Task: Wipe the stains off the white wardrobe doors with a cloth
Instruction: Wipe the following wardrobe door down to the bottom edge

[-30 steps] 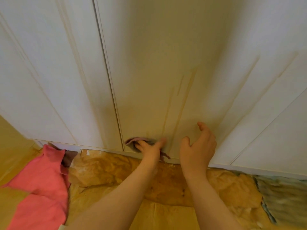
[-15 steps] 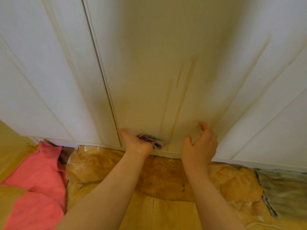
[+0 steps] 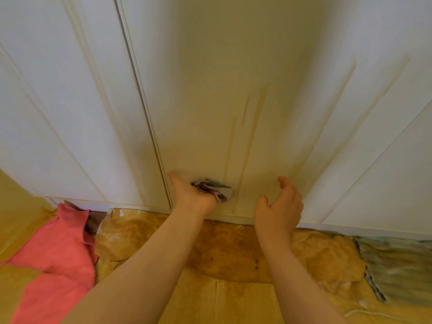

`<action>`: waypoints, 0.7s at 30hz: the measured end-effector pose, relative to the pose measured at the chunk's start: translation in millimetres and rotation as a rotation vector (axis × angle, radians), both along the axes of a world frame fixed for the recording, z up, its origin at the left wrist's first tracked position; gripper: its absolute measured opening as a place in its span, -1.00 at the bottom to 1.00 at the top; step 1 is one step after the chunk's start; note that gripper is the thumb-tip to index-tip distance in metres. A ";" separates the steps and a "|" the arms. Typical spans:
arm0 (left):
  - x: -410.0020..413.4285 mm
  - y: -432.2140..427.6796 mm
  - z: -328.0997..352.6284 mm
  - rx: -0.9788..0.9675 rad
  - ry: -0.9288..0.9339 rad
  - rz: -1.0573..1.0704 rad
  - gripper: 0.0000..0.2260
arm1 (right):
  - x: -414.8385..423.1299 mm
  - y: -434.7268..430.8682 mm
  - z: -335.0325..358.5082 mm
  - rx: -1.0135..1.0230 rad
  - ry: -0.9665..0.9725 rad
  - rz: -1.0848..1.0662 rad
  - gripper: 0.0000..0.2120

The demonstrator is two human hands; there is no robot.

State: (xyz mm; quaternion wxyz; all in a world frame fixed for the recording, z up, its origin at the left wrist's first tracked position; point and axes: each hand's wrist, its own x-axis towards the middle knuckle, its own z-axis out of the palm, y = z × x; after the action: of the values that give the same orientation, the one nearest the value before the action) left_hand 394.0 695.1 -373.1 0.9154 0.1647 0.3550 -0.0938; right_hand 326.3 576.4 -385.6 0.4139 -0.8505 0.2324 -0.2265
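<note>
My left hand (image 3: 191, 197) grips a crumpled grey-pink cloth (image 3: 214, 189) and presses it against the bottom of the middle white wardrobe door (image 3: 210, 78). Thin yellowish drip stains (image 3: 251, 136) run down that door just right of the cloth. More long streaks (image 3: 336, 106) mark the door further right. My right hand (image 3: 280, 206) hovers near the door's lower edge with loosely curved fingers, holding nothing.
A pink cloth (image 3: 53, 253) lies on the floor at the left. Crumpled brown paper (image 3: 233, 251) covers the floor along the wardrobe base. A grey-green fabric (image 3: 392, 265) sits at the right. A door gap (image 3: 140, 101) runs left of my left hand.
My left hand has dragged the cloth leftward along the door's bottom, then shifted it slightly up. The right hand has stayed nearly in place.
</note>
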 end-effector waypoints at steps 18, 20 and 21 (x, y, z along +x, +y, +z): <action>-14.2 13.5 -21.2 2.806 -0.896 -0.292 -0.39 | -9.1 -14.5 33.5 -0.040 -0.101 -0.048 -0.47; -12.0 2.7 12.0 2.720 -0.871 -0.101 -0.32 | -6.4 -13.2 36.1 -0.049 -0.122 -0.037 -0.46; -7.9 -3.2 33.4 2.638 -0.868 -0.041 -0.28 | -5.1 -12.7 38.1 -0.059 -0.132 -0.030 -0.44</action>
State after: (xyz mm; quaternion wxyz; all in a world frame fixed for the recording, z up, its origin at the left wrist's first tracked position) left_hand 386.2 691.9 -339.7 0.1198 0.9189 -0.1318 0.3521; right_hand 321.2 563.8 -347.6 0.3995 -0.8421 0.2105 -0.2950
